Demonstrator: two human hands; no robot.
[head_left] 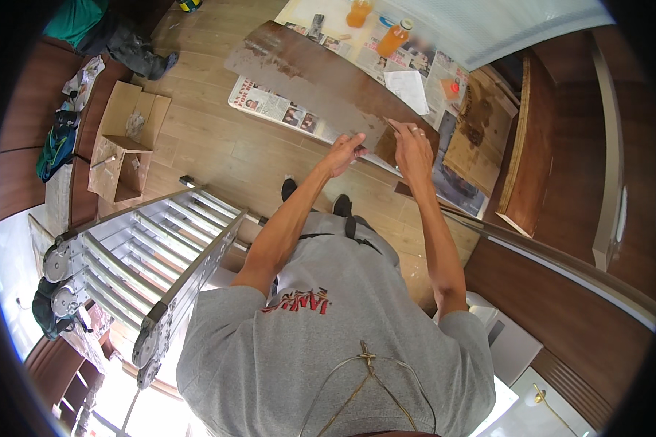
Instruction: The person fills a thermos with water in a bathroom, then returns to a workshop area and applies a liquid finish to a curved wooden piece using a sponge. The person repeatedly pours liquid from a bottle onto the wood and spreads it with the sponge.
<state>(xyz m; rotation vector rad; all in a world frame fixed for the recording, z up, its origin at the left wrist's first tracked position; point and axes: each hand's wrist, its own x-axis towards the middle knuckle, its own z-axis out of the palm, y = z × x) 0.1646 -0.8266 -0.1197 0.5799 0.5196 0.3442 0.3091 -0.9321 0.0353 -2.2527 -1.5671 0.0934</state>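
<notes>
A long brown board [321, 84] with greyish and dark wet-looking patches lies across newspaper [273, 104] in front of me. At its near edge is my left hand [342, 154], with thumb and fingers closed; I cannot make out what, if anything, is between them. My right hand [414, 149] reaches over the board's near right end, its fingers bent together near the surface. Whatever sits at those fingertips is too small to tell. Between the two hands a darker brown patch of the board shows.
Orange liquid fills two bottles, one [395, 38] beside a white paper [407, 91]. A stained wooden panel [481, 131] lies at right. A folded metal ladder [160, 255] and an open cardboard box [127, 146] stand left. Another person's leg [135, 54] shows far left.
</notes>
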